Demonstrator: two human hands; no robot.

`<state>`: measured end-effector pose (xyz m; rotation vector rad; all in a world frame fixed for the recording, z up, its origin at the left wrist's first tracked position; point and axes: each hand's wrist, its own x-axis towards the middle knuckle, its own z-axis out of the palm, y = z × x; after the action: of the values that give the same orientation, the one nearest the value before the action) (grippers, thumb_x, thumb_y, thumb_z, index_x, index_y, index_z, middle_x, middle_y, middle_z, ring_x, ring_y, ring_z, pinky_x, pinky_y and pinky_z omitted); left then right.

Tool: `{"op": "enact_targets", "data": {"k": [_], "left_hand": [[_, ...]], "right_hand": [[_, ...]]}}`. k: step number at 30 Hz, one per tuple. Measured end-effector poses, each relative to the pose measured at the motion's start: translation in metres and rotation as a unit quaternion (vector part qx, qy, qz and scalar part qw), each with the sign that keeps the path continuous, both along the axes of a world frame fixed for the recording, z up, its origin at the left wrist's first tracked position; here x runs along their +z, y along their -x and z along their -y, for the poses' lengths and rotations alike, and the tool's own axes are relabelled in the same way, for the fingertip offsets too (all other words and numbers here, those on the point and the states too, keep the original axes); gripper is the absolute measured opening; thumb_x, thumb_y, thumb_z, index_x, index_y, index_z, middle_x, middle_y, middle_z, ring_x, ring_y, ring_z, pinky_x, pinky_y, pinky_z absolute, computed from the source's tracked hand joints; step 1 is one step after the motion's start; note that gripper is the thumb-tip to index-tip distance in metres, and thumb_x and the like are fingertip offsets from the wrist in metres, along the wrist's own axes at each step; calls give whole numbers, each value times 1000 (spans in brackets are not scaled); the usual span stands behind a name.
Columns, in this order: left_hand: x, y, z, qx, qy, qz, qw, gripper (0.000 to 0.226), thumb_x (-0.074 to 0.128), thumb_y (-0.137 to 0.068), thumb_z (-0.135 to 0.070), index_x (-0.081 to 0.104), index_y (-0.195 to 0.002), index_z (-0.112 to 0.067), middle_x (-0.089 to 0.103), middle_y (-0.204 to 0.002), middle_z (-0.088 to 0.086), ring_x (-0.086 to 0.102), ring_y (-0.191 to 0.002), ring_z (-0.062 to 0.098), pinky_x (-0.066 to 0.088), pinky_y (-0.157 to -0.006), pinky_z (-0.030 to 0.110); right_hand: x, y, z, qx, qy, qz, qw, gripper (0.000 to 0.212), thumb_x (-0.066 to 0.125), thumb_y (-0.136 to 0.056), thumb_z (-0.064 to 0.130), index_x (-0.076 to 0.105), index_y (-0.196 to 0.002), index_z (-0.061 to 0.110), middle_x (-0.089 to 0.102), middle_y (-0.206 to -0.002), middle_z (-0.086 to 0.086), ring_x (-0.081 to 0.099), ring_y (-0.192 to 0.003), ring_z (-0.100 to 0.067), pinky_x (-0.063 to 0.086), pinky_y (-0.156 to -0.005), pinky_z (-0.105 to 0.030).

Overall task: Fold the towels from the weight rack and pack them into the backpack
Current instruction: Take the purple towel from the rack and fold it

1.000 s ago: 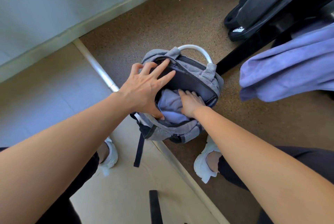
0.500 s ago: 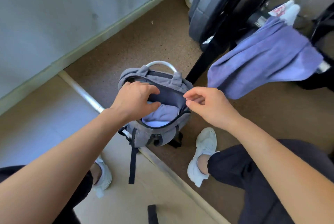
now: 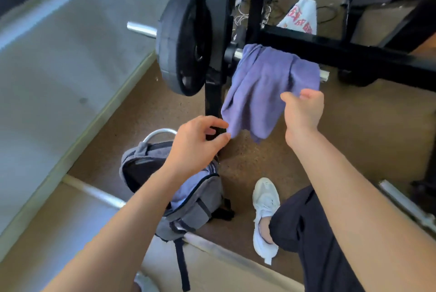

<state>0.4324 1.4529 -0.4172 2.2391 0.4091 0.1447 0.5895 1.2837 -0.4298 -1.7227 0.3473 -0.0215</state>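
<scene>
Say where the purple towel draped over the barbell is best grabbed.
Probably by its two hanging lower corners, from the near side. The towel droops loose off the bar, its bottom edge free. The left hand is already at the lower left corner, the right hand by the right edge; both open.

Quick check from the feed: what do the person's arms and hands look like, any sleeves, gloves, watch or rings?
Both forearms are bare to the frame edge, with no sleeves in view. The left hand and right hand wear no gloves, and no watch, band or ring shows. Lower down, dark trousers and white sneakers are worn.
</scene>
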Motion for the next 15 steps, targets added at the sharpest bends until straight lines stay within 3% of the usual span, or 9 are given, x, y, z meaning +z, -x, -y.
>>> {"op": "enact_targets", "data": {"k": [2, 6, 8, 10, 12, 15], "left_hand": [[10, -28, 10, 6, 7, 4, 1000, 24, 74, -90, -27, 73, -114, -30, 67, -100, -20, 65, -95, 5, 53, -90, 30], [23, -75, 20, 42, 31, 32, 998, 46, 73, -91, -27, 60, -136, -24, 54, -121, -21, 47, -118, 6, 41, -101, 28], [27, -95, 23, 85, 92, 1, 992, 65, 72, -92, -36, 45, -149, -25, 46, -145, -10, 40, -132, 10, 37, -107, 32], [28, -109, 25, 97, 157, -32, 982, 75, 72, -91, -41, 36, -154, -25, 39, -153, -7, 37, -136, 11, 35, -105, 30], [28, -120, 25, 79, 204, -33, 975, 60, 74, -89, -41, 52, -141, -21, 54, -142, -6, 52, -127, 10, 42, -95, 22], [26, -129, 26, 87, 223, -11, 971, 10, 72, -94, -26, 67, -100, -19, 68, -102, -5, 64, -92, 6, 50, -67, 7]], "right_hand": [[0, -11, 4, -22, -27, -2, 999, 40, 74, -79, 15, 48, -109, 13, 51, -94, 9, 55, -94, -17, 44, -79, -28], [-2, -22, 3, -37, -60, -18, 997, 41, 76, -82, 23, 61, -116, 5, 61, -85, 9, 60, -82, -11, 47, -75, -27], [-2, -24, 3, -32, -80, -19, 996, 33, 73, -85, 25, 64, -110, 6, 65, -86, 4, 60, -76, -9, 45, -67, -27], [0, -24, 2, -50, -110, -24, 992, 35, 74, -86, 26, 60, -109, 5, 64, -89, 1, 60, -75, -8, 44, -63, -25], [3, -25, 5, -93, -145, -23, 985, 35, 76, -84, 23, 52, -107, 12, 58, -88, 8, 57, -73, -2, 43, -61, -22], [5, -26, 8, -73, -110, -32, 991, 16, 71, -86, 19, 58, -87, 10, 55, -73, 6, 52, -62, -5, 38, -56, -24]]}}
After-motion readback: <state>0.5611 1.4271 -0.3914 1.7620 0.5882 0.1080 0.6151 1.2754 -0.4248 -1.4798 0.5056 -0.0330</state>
